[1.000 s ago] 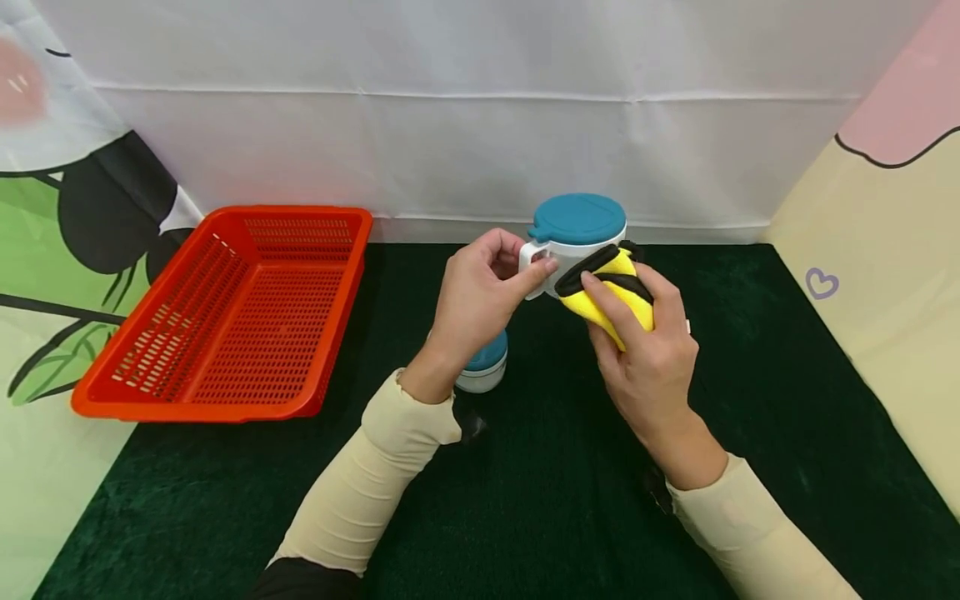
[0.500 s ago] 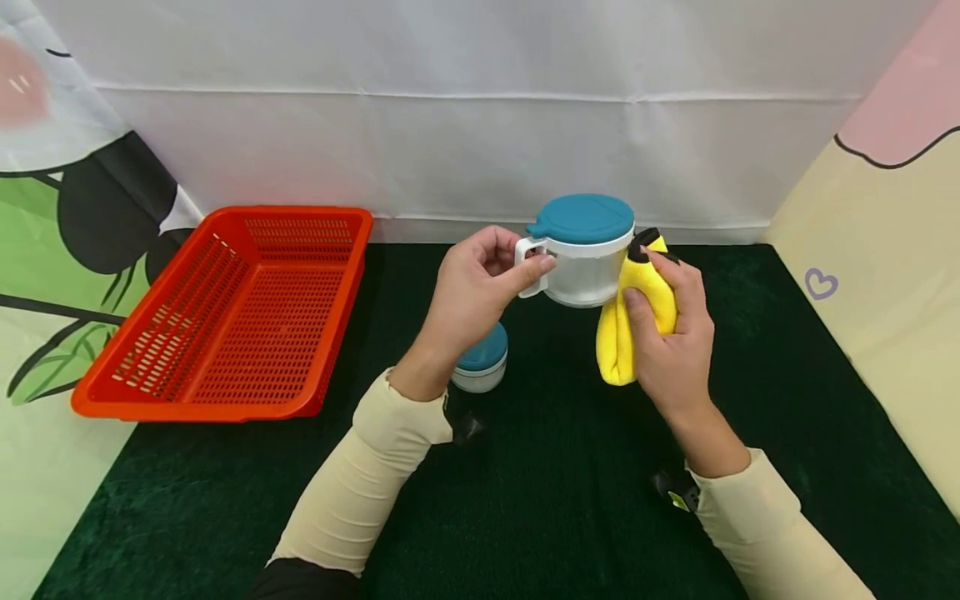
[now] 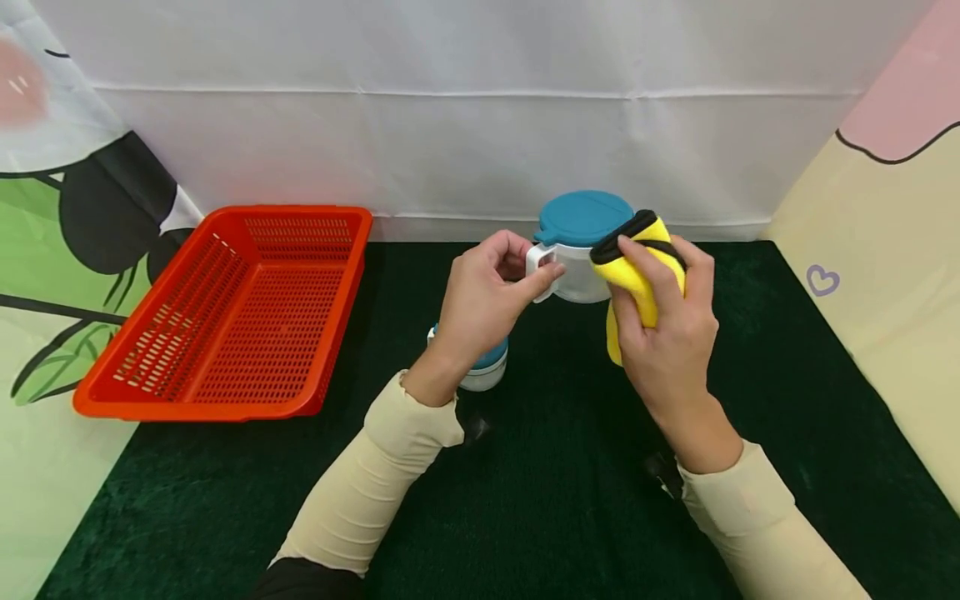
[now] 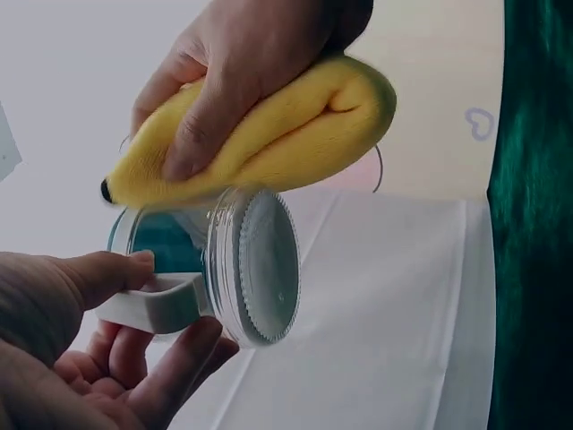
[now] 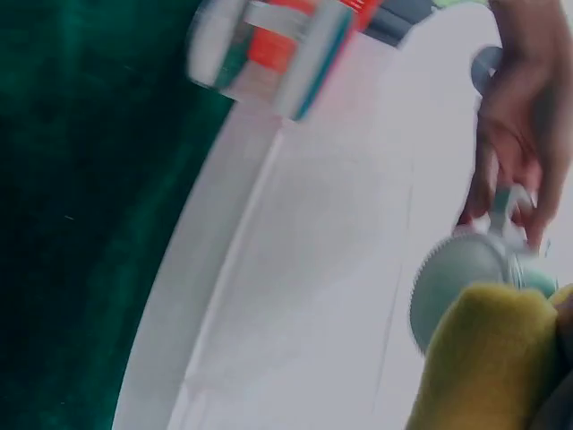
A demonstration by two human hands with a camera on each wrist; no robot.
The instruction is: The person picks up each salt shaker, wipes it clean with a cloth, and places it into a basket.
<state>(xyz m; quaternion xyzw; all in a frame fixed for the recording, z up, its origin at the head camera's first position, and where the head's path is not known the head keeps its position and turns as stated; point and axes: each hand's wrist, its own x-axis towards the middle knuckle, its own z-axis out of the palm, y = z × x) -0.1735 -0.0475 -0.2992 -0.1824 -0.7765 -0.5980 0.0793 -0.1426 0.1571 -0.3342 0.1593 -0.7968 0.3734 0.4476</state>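
Note:
A clear lidded jar [image 3: 581,279] with a blue lid [image 3: 585,218] and a white handle is held up above the dark green cloth. My left hand [image 3: 487,296] pinches its handle [image 4: 166,305] between thumb and fingers. A folded yellow cloth [image 3: 637,283] with black edging is gripped in my right hand [image 3: 667,333], against the jar's right side. In the left wrist view the yellow cloth lies along the jar's wall. Behind my left wrist stands a second blue-lidded jar [image 3: 486,371], partly hidden by that arm.
An orange-red perforated basket [image 3: 225,410] sits at the left of the dark green table cloth [image 3: 555,483]. White fabric [image 3: 480,150] hangs along the back, with printed fabric at both sides.
The yellow cloth has moved from the jar's front to its right side, then swung up with its black edge facing the lid. The jar shifted slightly; my left hand keeps its hold.

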